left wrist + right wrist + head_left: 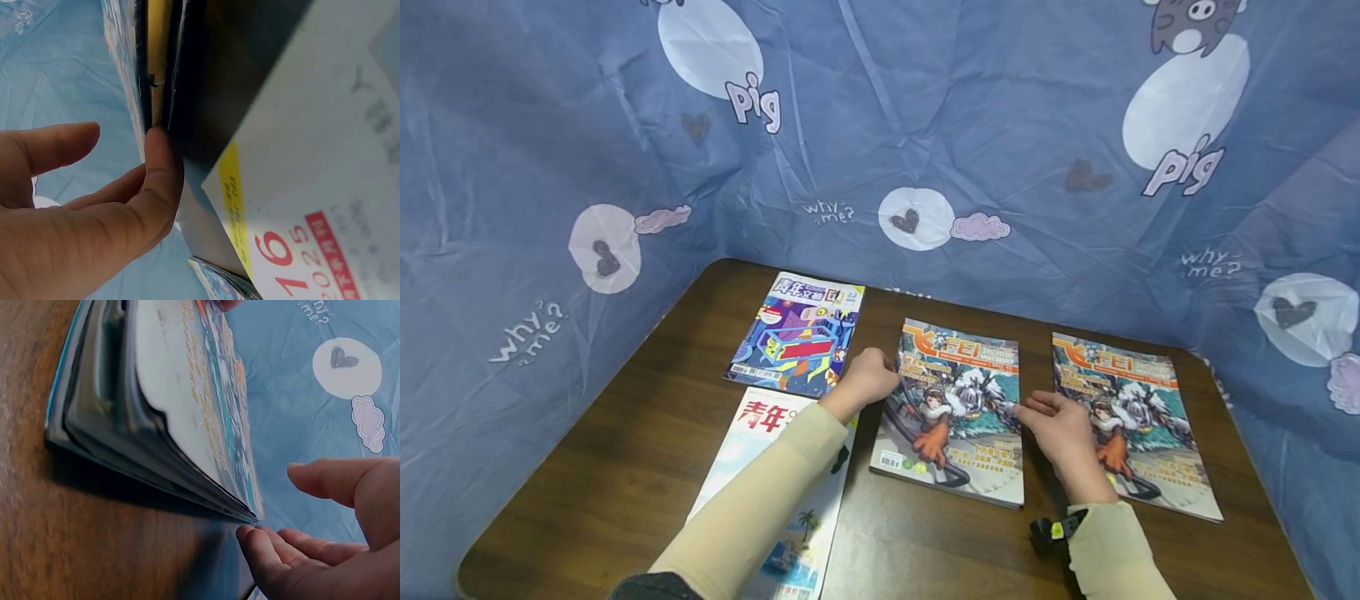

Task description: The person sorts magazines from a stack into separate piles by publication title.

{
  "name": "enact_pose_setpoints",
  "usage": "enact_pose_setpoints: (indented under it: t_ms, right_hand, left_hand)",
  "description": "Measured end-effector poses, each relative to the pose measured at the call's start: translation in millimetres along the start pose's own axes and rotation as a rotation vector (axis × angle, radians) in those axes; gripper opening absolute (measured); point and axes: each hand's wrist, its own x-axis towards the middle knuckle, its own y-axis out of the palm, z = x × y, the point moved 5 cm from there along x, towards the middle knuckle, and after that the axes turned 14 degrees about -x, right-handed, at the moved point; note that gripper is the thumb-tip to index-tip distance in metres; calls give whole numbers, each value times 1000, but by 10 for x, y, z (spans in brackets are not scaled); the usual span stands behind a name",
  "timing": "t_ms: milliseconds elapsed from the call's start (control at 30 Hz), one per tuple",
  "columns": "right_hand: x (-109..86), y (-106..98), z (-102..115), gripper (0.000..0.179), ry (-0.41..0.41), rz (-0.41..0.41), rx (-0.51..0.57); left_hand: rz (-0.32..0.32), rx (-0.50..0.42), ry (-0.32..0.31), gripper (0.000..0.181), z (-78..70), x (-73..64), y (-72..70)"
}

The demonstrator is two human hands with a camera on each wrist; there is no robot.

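Observation:
A small stack of magazines (951,408) with an orange-titled, robot-covered issue on top lies mid-table. At its left edge is my left hand (867,379); in the left wrist view a finger (161,153) touches the spines (157,75), with the thumb (69,145) held apart. On the opposite side, my right hand (1063,429) has its fingertips right at the stack's right edge. The right wrist view shows layered page edges (150,444), the right fingers (265,550) by the corner and the thumb (325,481) raised away.
A matching magazine (1142,425) lies to the right, partly behind my right hand. On the left, a purple-blue magazine (797,333) lies above a white one (722,467), which my left forearm partly covers. Blue printed cloth (865,158) surrounds the brown table (602,433).

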Motion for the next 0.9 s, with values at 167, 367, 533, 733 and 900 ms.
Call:
enact_pose_setpoints:
  t_ms: [167, 367, 533, 733, 900]
  right_hand:
    - [-6, 30, -4, 61, 3, -5, -18]
    - [-9, 65, 5, 59, -2, 9, -15]
    - [-3, 67, 20, 59, -12, 6, -36]
    - [1, 64, 39, 58, -16, -1, -59]
    - [20, 65, 31, 57, -2, 9, -56]
  left_hand:
    - [5, -16, -9, 18, 33, 10, 23]
    - [8, -15, -5, 10, 77, 29, 44]
    - [11, -18, 13, 4, 69, 24, 41]
    - [-4, -23, 23, 18, 26, -24, 38]
    - [26, -107, 30, 33, -8, -62, 64]
